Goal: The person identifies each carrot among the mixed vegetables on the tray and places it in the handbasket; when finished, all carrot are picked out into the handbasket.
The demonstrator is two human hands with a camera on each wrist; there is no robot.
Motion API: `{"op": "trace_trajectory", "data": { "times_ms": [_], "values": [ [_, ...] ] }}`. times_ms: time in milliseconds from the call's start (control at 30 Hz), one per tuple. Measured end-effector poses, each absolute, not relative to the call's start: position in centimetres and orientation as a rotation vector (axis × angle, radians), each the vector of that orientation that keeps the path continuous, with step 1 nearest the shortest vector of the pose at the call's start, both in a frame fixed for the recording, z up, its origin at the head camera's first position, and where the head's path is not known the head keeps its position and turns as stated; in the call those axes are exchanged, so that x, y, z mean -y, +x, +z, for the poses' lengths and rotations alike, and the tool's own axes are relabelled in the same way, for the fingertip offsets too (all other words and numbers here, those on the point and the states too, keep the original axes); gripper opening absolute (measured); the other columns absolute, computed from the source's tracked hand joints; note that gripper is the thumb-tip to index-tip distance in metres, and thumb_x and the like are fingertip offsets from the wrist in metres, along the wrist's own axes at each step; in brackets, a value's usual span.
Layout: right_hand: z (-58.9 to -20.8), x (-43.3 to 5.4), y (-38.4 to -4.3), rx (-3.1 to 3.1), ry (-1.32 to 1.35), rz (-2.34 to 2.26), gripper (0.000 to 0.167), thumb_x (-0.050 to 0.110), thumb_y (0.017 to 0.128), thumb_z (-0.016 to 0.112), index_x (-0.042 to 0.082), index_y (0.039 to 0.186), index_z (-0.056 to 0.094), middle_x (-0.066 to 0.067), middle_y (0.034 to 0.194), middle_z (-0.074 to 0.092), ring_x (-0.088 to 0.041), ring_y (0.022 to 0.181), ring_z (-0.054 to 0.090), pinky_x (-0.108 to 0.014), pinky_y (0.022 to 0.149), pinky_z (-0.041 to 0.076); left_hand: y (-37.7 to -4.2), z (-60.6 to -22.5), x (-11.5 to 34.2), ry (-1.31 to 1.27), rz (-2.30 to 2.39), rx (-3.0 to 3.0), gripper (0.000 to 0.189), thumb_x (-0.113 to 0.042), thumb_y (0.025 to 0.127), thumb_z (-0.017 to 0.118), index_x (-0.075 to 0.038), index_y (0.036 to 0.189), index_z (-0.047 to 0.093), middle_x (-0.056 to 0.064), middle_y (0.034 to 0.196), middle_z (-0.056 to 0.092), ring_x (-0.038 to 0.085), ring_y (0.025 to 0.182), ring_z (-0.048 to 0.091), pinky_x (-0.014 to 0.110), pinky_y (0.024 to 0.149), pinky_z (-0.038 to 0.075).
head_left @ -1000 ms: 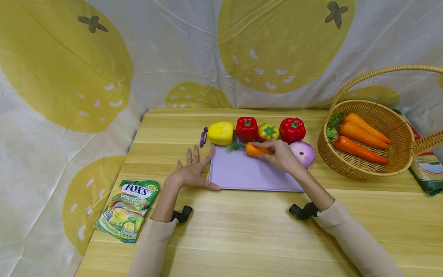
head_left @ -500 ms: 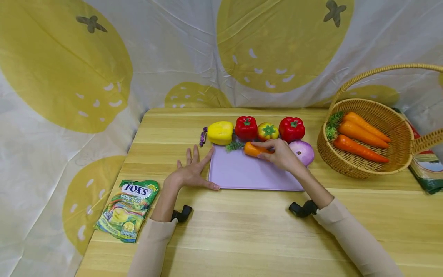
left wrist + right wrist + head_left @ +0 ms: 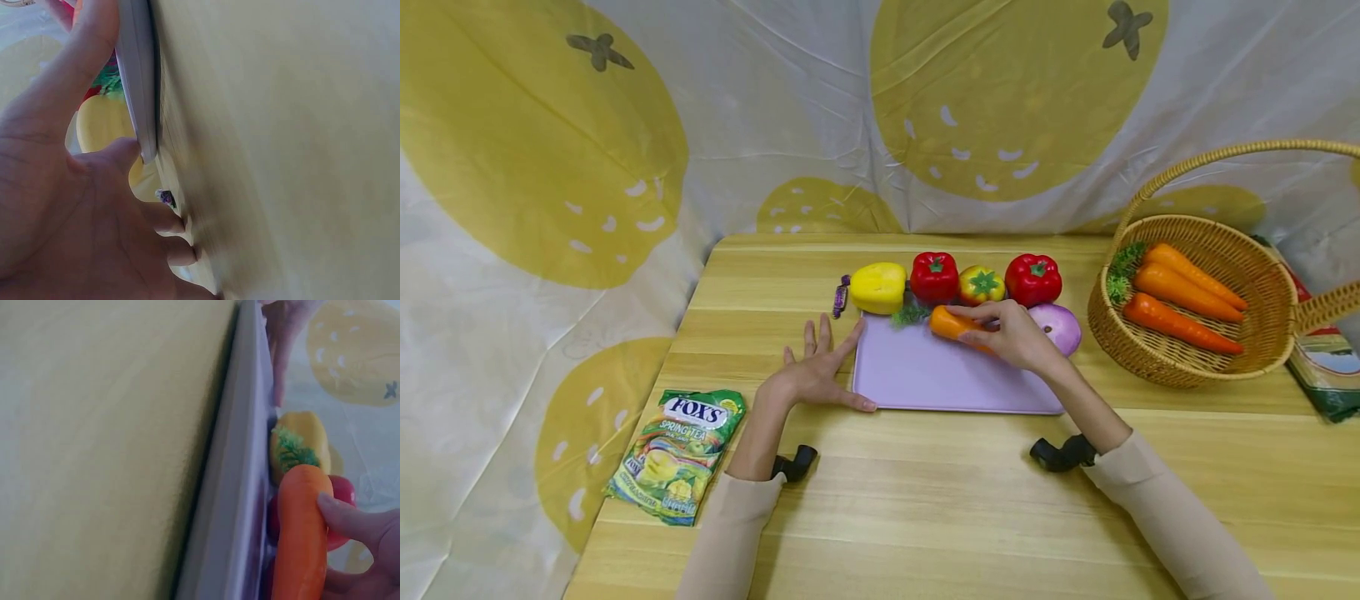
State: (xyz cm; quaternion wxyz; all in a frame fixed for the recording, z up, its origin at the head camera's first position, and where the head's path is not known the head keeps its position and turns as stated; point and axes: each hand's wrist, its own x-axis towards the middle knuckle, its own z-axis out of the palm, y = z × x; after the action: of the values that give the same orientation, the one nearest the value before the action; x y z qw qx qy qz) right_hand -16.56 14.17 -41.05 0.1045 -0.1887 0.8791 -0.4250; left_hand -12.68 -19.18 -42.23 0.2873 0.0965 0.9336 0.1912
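In the head view my right hand (image 3: 1011, 333) pinches an orange carrot (image 3: 949, 322) with a green leafy top, over the lilac tray (image 3: 925, 379). The right wrist view shows the thumb along the side of the carrot (image 3: 303, 531). My left hand (image 3: 812, 375) is spread at the tray's left end, thumb and forefinger touching its edge and the other fingers on the table. Behind the carrot are a yellow pepper (image 3: 878, 288), a red pepper (image 3: 935, 278), a small yellow-red pepper (image 3: 982, 285) and another red pepper (image 3: 1033, 281). A purple onion (image 3: 1060, 329) is partly behind my right hand.
A wicker basket (image 3: 1180, 375) with a tall handle holds 3 carrots (image 3: 1183, 323) at the right. Behind it lies a partly hidden packet (image 3: 1330, 375). A green candy bag (image 3: 677, 454) lies at the left, and a purple wrapped candy (image 3: 840, 297) beside the yellow pepper.
The carrot's tail end has swung slightly toward the front as my right hand shifted a little to the right. My left hand stays where it was.
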Motion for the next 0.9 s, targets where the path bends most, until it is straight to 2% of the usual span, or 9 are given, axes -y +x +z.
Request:
{"op": "trace_trajectory", "data": {
  "times_ms": [67,133,233,333,467,600,733,833,900],
  "values": [
    [-40.7,-14.4,-16.5,-2.590,-0.552,-1.250,0.040,0.016,0.095,0.076,0.018,0.135,0.071,-0.016,0.131,0.073,-0.032,0.110,0.067,-0.048,0.096,0.057,-12.5,-41.7,19.1,0.260,0.523,-2.486,0.138,-0.084,0.065,0.077,-0.045,0.163,-0.013,0.021,0.164,-0.037,0.047,0.153,-0.032,0.086,0.110,-0.010],
    [-40.2,-14.7,-16.4,-2.587,-0.571,-1.257,0.040,0.016,0.095,0.076,0.018,0.135,0.071,-0.015,0.131,0.073,-0.031,0.111,0.067,-0.048,0.096,0.058,-12.3,-41.1,18.9,0.265,0.522,-2.475,0.139,-0.083,0.065,0.077,-0.044,0.163,-0.012,0.023,0.164,-0.037,0.048,0.153,-0.031,0.086,0.110,-0.011],
    [-39.4,-15.2,-16.2,-2.576,-0.610,-1.285,0.041,0.016,0.094,0.077,0.018,0.135,0.071,-0.012,0.128,0.075,-0.027,0.109,0.066,-0.037,0.090,0.059,-12.2,-40.8,18.9,0.263,0.508,-2.478,0.138,-0.081,0.066,0.079,-0.043,0.164,-0.011,0.023,0.165,-0.036,0.048,0.153,-0.031,0.086,0.111,-0.010],
    [-38.5,-15.9,-15.9,-2.567,-0.652,-1.306,0.041,0.016,0.093,0.078,0.018,0.134,0.072,-0.011,0.125,0.076,-0.022,0.105,0.064,-0.024,0.082,0.054,-12.1,-40.4,18.7,0.253,0.490,-2.469,0.135,-0.074,0.071,0.081,-0.040,0.165,-0.011,0.023,0.165,-0.035,0.048,0.153,-0.031,0.084,0.113,-0.010],
    [-36.9,-17.1,-15.7,-2.537,-0.678,-1.319,0.041,0.014,0.093,0.078,0.018,0.133,0.072,-0.013,0.124,0.075,-0.020,0.096,0.061,-0.020,0.074,0.051,-12.1,-40.3,18.6,0.249,0.469,-2.467,0.131,-0.068,0.077,0.081,-0.038,0.165,-0.011,0.024,0.165,-0.035,0.048,0.153,-0.030,0.083,0.114,-0.009],
    [-35.1,-18.8,-15.6,-2.484,-0.686,-1.329,0.041,0.012,0.093,0.077,0.019,0.134,0.072,-0.012,0.127,0.073,-0.017,0.093,0.063,-0.021,0.074,0.055,-12.1,-40.3,18.5,0.253,0.477,-2.468,0.132,-0.071,0.075,0.080,-0.038,0.165,-0.011,0.024,0.165,-0.035,0.048,0.153,-0.030,0.084,0.114,-0.009],
    [-33.4,-21.0,-15.5,-2.474,-0.710,-1.311,0.041,0.011,0.093,0.077,0.021,0.132,0.073,-0.006,0.131,0.072,-0.013,0.103,0.064,-0.023,0.075,0.055,-12.3,-40.7,18.7,0.256,0.505,-2.470,0.136,-0.079,0.069,0.079,-0.043,0.164,-0.011,0.023,0.165,-0.035,0.048,0.153,-0.030,0.084,0.113,-0.010],
    [-32.2,-22.8,-15.6,-2.498,-0.756,-1.260,0.038,0.010,0.093,0.077,0.020,0.129,0.075,-0.004,0.131,0.073,-0.009,0.103,0.063,-0.022,0.070,0.053,-12.5,-41.3,18.8,0.259,0.513,-2.476,0.138,-0.083,0.065,0.078,-0.046,0.162,-0.013,0.022,0.164,-0.037,0.048,0.153,-0.030,0.085,0.112,-0.011],
    [-31.5,-24.1,-15.5,-2.525,-0.764,-1.208,0.037,0.010,0.093,0.077,0.021,0.128,0.075,0.000,0.133,0.072,-0.002,0.110,0.062,-0.020,0.072,0.053,-12.6,-41.6,18.9,0.262,0.516,-2.483,0.138,-0.084,0.064,0.077,-0.047,0.162,-0.013,0.022,0.164,-0.037,0.049,0.153,-0.030,0.086,0.110,-0.011]
  ]
}}
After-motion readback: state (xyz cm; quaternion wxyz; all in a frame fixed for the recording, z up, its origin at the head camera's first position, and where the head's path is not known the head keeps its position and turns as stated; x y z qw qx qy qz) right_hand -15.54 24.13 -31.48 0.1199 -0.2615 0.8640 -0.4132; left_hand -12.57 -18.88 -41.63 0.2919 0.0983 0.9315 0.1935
